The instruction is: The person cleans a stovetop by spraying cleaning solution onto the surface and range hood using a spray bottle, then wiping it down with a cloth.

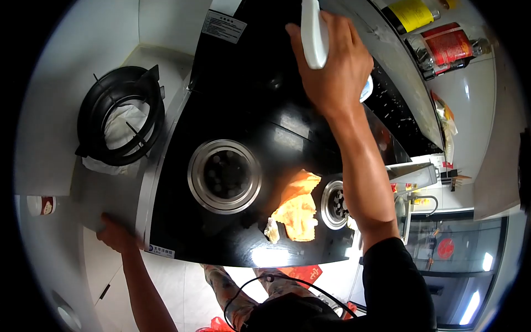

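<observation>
Head view: white bottle (314, 39) in curled right hand (339, 67), well apart from left hand (118, 233) of unclear grip.

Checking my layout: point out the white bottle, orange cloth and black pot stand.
White bottle (315, 44): head view, upper white part.
Orange cloth (298, 209): head view, middle.
Black pot stand (90, 119): head view, ring's left side.

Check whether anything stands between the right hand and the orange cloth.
Nothing visible stands between the right hand and the orange cloth, uncovered on the black stovetop; that hand holds a white bottle, though.
</observation>
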### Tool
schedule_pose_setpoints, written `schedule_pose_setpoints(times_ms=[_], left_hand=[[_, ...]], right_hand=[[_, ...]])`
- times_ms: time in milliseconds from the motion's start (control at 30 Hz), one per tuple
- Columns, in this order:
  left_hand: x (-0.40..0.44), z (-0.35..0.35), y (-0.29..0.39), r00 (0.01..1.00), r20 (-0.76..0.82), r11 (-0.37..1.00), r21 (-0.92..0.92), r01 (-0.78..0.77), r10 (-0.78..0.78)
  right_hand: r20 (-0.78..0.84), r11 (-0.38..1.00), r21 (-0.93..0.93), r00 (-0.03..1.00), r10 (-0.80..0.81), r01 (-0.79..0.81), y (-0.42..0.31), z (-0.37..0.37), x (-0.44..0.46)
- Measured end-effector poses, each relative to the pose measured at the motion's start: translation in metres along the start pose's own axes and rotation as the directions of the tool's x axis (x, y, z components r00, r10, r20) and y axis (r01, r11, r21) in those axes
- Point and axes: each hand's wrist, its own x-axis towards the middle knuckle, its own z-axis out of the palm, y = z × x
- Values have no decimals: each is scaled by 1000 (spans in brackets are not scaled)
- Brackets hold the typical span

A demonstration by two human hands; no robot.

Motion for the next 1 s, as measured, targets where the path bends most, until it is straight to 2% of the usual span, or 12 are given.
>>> schedule_pose_setpoints(times_ms=[67, 133, 167, 267, 367, 533, 600, 667, 733, 800, 867, 1000], left_hand=[[3, 1, -4, 1000, -13, 999, -28, 21, -21], [5, 3, -5, 1000, 0, 998, -57, 22, -22], [5, 3, -5, 1000, 16, 996, -89, 24, -23], [-4, -2, 2, 1000, 29, 995, -102, -1, 4], [-8, -7, 11, 998, 64, 995, -101, 8, -2], [-29, -18, 30, 997, 76, 999, -45, 25, -22], [-29, -18, 30, 996, 86, 999, -37, 11, -8], [-27, -16, 28, 998, 56, 996, -78, 45, -41], [-21, -14, 22, 997, 62, 995, -86, 43, -37], [-17, -11, 17, 997, 73, 996, -82, 35, -29], [-14, -9, 17, 997, 68, 997, -57, 43, -39], [-18, -10, 18, 997, 71, 998, -49, 26, -23]], right_hand=[[76, 987, -88, 987, 138, -131, 2, -4, 5], [228, 945, -190, 925, 305, -265, 15, -13, -2], [254, 957, -211, 934, 251, -200, 26, -14, -8], [314, 976, -21, 925, 213, -218, 31, -23, -19], [308, 980, 73, 939, 155, -186, 14, -21, -19], [246, 995, 17, 965, 88, -95, 10, -2, -12], [349, 973, -162, 912, 213, -166, 23, -9, -13], [356, 930, -236, 866, 352, -281, 48, -25, -28], [255, 942, -181, 912, 322, -282, 70, -50, -49], [283, 915, -240, 878, 386, -325, 74, -75, -63], [330, 909, -195, 848, 414, -368, 70, -90, -72], [270, 914, -117, 874, 405, -388, 71, -86, -80]])
